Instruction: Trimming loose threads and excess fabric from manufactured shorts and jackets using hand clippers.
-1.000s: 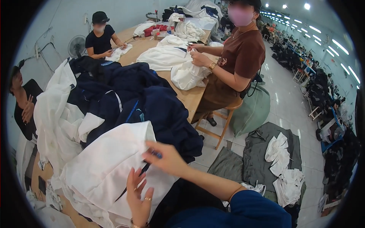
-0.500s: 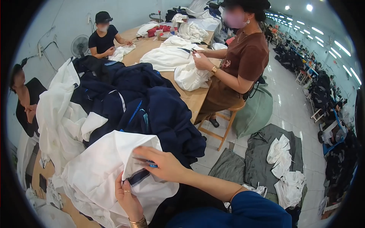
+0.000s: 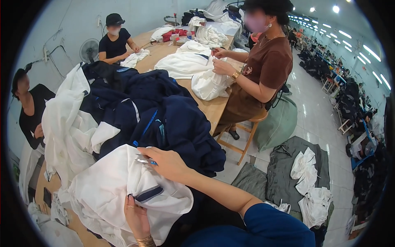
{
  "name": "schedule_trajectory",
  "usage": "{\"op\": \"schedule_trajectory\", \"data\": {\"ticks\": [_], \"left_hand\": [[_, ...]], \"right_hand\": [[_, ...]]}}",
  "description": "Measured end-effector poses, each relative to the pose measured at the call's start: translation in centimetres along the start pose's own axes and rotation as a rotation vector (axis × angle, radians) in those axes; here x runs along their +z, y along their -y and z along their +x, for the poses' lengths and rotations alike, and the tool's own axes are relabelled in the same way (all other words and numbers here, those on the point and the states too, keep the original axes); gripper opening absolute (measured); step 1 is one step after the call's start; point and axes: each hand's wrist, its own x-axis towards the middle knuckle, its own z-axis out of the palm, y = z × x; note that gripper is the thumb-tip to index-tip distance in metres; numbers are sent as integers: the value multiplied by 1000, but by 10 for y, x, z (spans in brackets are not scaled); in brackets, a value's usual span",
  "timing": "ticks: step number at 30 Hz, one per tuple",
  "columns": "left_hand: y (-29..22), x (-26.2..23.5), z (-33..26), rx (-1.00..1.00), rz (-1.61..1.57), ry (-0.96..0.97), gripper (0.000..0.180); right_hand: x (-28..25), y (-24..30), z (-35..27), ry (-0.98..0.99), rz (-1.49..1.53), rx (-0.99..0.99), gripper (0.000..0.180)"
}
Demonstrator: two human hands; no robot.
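Note:
A white garment point(image 3: 105, 179) lies bunched in front of me, with a short navy strip point(image 3: 149, 193) on it. My left hand point(image 3: 137, 218) pinches the cloth beside the near end of that strip, thumb on top. Above the strip, my right hand point(image 3: 166, 164) is closed round a pair of thread snips point(image 3: 143, 159) with silver blades and a bit of blue. The blades point left over the white cloth; whether they touch it I cannot tell. Part of the snips is hidden in my palm.
Navy garments point(image 3: 144, 99) are heaped just beyond, with more white cloth point(image 3: 68, 119) at left. Across the wooden table point(image 3: 218, 109), a person in brown point(image 3: 267, 61) handles white cloth. Two other people are at left. Grey fabric point(image 3: 284, 164) lies on the floor.
My right hand with the snips has moved up and slightly left, away from the strip. The raised white fold has dropped, and the navy strip shows more fully.

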Motion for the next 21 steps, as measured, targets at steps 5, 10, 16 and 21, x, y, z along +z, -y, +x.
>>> {"op": "schedule_trajectory", "data": {"ticks": [5, 10, 16, 21], "left_hand": [[6, -6, -3, -57, -40, 98, 20], [4, 5, -6, -38, 110, 94, 18], [9, 6, -7, -6, 191, 118, 15], [16, 12, -9, 30, 327, 129, 13]], "right_hand": [[-16, 12, -11, -70, 25, -9, 50], [-24, 16, -28, -62, 91, -11, 51], [-17, 26, -45, -95, 86, -67, 41], [-10, 26, -51, -142, 144, -81, 39]]}}
